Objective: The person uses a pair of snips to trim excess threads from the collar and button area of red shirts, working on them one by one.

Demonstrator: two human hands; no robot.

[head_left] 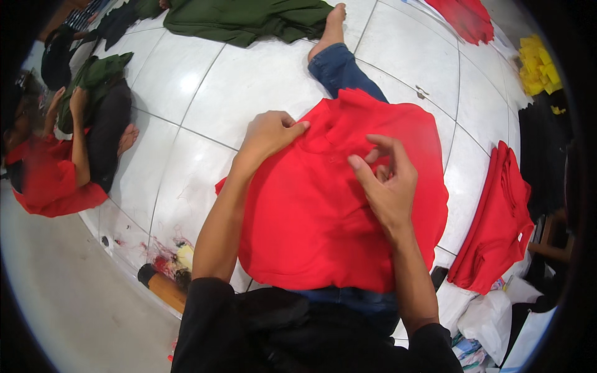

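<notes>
A red garment [323, 230] lies spread over my lap and leg, with its collar area toward the upper middle. My left hand [278, 129] grips the garment at its upper left, thumb on the cloth and fingers curled. Over the middle right of the garment, my right hand [388, 177] is raised with bent fingers and thumb apart, nothing visible between them. My jeans-clad leg [341, 71] stretches out past the garment to a bare foot on the tiles.
Folded red garments [488, 217] lie at right, beside black cloth [538, 146] and plastic bags [488, 320]. Yellow cloth [536, 65], red cloth [457, 18] and green fabric [239, 18] lie farther off. A co-worker [53, 168] handles green cloth at left. Thread scraps [168, 261] lie lower left.
</notes>
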